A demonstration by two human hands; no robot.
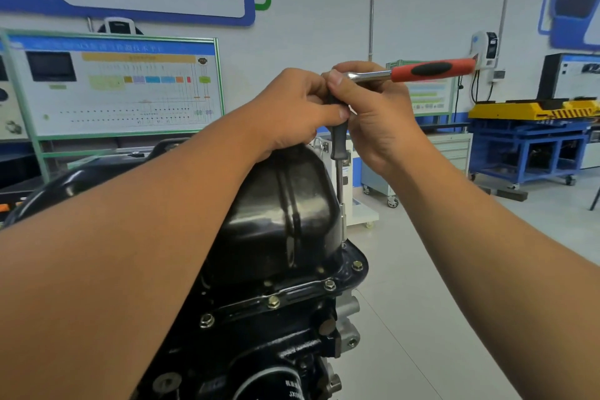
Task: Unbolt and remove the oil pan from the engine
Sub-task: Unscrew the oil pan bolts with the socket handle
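From the head camera, the black oil pan point(279, 204) sits in the lower middle of the frame, dome side up on the engine point(276, 344), its rim held by a row of bolts point(273, 301) along the near edge. Above it, in the centre, both hands meet at the top of a long extension bar point(339, 172) standing upright, its lower end on the pan's rim at the right. The left hand point(292, 110) pinches the bar's dark grip. The right hand point(373, 114) curls round the head of a ratchet point(431, 70), whose red and black handle points right. A blue cart point(526, 153) stands at the right edge.
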